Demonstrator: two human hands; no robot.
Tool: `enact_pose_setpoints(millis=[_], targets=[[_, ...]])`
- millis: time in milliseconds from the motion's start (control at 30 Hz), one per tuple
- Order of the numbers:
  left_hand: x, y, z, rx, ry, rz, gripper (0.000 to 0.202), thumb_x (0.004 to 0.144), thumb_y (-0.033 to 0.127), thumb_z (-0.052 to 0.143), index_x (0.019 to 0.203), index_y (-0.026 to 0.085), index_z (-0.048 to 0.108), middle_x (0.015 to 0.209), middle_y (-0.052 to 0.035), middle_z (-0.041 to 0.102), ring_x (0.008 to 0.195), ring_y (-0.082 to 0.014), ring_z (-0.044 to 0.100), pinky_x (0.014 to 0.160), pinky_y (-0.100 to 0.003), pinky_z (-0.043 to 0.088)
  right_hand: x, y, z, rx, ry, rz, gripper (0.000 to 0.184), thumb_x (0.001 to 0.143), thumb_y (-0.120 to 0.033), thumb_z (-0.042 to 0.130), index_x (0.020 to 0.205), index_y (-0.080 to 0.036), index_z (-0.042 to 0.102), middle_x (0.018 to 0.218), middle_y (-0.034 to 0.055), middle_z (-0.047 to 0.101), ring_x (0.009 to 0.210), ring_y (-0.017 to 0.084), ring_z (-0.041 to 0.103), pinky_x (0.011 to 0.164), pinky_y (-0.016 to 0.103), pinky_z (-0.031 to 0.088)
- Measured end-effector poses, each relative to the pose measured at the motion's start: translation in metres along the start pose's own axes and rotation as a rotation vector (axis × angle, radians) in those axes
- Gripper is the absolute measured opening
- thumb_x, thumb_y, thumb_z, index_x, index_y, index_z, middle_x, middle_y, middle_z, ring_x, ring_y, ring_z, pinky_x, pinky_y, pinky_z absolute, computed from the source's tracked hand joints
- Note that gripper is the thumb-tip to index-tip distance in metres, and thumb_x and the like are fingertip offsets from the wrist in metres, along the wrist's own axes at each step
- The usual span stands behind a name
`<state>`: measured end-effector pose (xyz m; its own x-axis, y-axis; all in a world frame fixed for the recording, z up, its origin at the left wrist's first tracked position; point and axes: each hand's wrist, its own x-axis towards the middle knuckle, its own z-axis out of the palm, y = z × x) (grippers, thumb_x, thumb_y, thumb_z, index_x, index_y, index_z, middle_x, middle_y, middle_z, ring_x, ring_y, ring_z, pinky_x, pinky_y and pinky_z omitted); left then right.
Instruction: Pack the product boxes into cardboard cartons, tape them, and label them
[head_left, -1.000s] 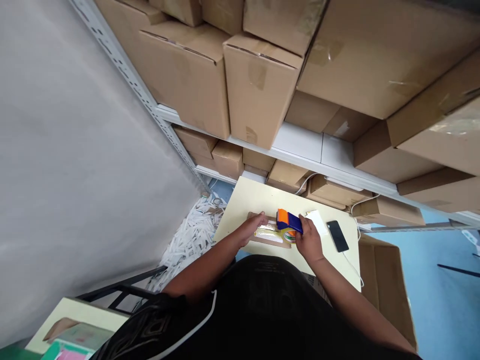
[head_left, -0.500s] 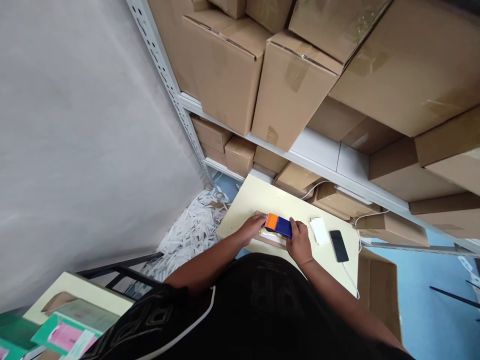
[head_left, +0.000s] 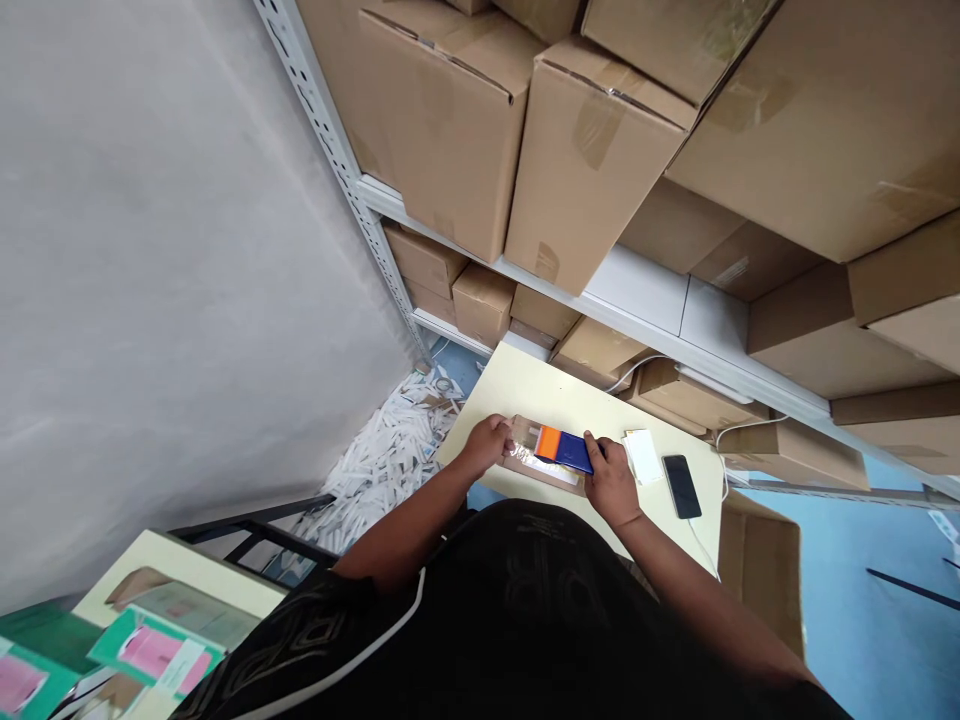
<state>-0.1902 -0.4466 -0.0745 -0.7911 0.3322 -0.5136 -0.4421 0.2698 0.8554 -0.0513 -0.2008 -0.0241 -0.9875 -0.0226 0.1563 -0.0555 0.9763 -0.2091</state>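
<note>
Over the cream table, my right hand (head_left: 611, 480) grips the right end of a flat dark blue and orange piece (head_left: 568, 450), its orange end pointing left. Beneath that piece lies a brown cardboard piece (head_left: 574, 485) with a white patch on it. Shiny clear plastic film (head_left: 523, 452) glints between the orange end and my left hand (head_left: 487, 443). The left fingers are closed at the film's left end, apart from the orange end. Exactly how the film and the cardboard are joined cannot be made out.
White cards (head_left: 641, 456) and a black phone (head_left: 681, 487) with a white cable lie right on the table (head_left: 517, 375). Shelves of cardboard boxes (head_left: 442, 120) rise behind. Paper scraps (head_left: 390, 435) heap on the floor at left. Green and pink boxes (head_left: 161, 650) sit lower left.
My left hand has moved left, away from the orange end, exposing more clear film and cardboard. My right hand still holds the blue end. The camera view has shifted slightly.
</note>
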Motion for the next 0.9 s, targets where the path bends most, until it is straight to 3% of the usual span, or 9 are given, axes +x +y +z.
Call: enact_pose_setpoints(millis=[133, 267, 433, 567, 633, 733, 833, 900], targets=[[0.002, -0.021, -0.019, 0.191, 0.082, 0.079, 0.019, 0.094, 0.030, 0.049, 0.093, 0.021, 0.066, 0.068, -0.0005, 0.066, 0.068, -0.0182, 0.069, 0.072, -0.030, 0.053, -0.007, 0.000, 0.004, -0.022, -0.001, -0.046, 0.084, 0.082, -0.005, 0.049, 0.162, -0.020, 0.031, 0.122, 0.0169, 0.055, 0.110, 0.033, 0.051, 0.099, 0.055, 0.052], [0.007, -0.045, -0.005, 0.293, 0.130, 0.098, 0.026, 0.098, 0.030, 0.043, 0.095, 0.021, 0.067, 0.069, -0.0011, 0.065, 0.071, -0.0197, 0.068, 0.078, -0.032, 0.052, -0.007, -0.008, 0.013, -0.054, 0.013, -0.056, 0.079, 0.082, -0.004, 0.049, 0.159, -0.017, 0.036, 0.122, 0.0179, 0.055, 0.110, 0.033, 0.050, 0.097, 0.053, 0.052], [0.021, -0.069, 0.019, 0.296, 0.207, 0.238, 0.029, 0.102, 0.035, 0.043, 0.106, 0.019, 0.067, 0.096, -0.0069, 0.070, 0.096, -0.0209, 0.067, 0.093, -0.036, 0.051, -0.006, -0.010, 0.016, -0.064, 0.007, -0.027, 0.077, 0.083, -0.006, 0.049, 0.158, -0.017, 0.039, 0.122, 0.0180, 0.055, 0.108, 0.033, 0.050, 0.097, 0.054, 0.051], [0.022, -0.079, 0.019, 0.278, 0.227, 0.145, 0.033, 0.098, 0.029, 0.049, 0.125, 0.014, 0.062, 0.097, -0.0083, 0.070, 0.092, -0.0205, 0.069, 0.092, -0.038, 0.054, -0.007, -0.011, 0.017, -0.068, 0.024, -0.021, 0.076, 0.084, -0.006, 0.049, 0.158, -0.015, 0.040, 0.122, 0.0185, 0.055, 0.109, 0.033, 0.049, 0.097, 0.051, 0.050], [0.012, -0.076, 0.013, 0.284, 0.231, 0.162, 0.034, 0.099, 0.027, 0.046, 0.126, 0.013, 0.062, 0.109, -0.0123, 0.070, 0.104, -0.0226, 0.069, 0.099, -0.041, 0.053, -0.008, -0.012, 0.018, -0.073, 0.023, -0.017, 0.075, 0.084, -0.006, 0.049, 0.158, -0.015, 0.040, 0.122, 0.0185, 0.055, 0.109, 0.033, 0.049, 0.097, 0.050, 0.050], [-0.010, -0.060, 0.005, 0.341, 0.188, 0.405, 0.043, 0.103, 0.028, 0.037, 0.139, 0.017, 0.057, 0.141, -0.0144, 0.061, 0.133, -0.0238, 0.057, 0.115, -0.043, 0.044, -0.008, -0.015, 0.018, -0.086, 0.019, -0.015, 0.073, 0.084, -0.005, 0.048, 0.156, -0.014, 0.042, 0.122, 0.0187, 0.056, 0.110, 0.033, 0.049, 0.098, 0.050, 0.050], [-0.023, -0.039, 0.004, 0.556, -0.008, 0.735, 0.058, 0.101, 0.032, 0.044, 0.158, 0.017, 0.040, 0.164, -0.0143, 0.040, 0.153, -0.0270, 0.036, 0.125, -0.047, 0.033, -0.006, -0.017, 0.015, -0.085, 0.016, -0.014, 0.073, 0.084, -0.006, 0.049, 0.156, -0.012, 0.042, 0.124, 0.0193, 0.056, 0.111, 0.033, 0.048, 0.099, 0.050, 0.049], [-0.022, -0.031, 0.007, 0.729, -0.126, 0.828, 0.074, 0.096, 0.038, 0.056, 0.161, 0.012, 0.034, 0.168, -0.0181, 0.032, 0.158, -0.0330, 0.025, 0.127, -0.053, 0.026, -0.004, -0.020, 0.014, -0.081, 0.000, -0.013, 0.075, 0.083, -0.006, 0.050, 0.157, -0.013, 0.040, 0.127, 0.0195, 0.056, 0.112, 0.034, 0.049, 0.098, 0.051, 0.049]])
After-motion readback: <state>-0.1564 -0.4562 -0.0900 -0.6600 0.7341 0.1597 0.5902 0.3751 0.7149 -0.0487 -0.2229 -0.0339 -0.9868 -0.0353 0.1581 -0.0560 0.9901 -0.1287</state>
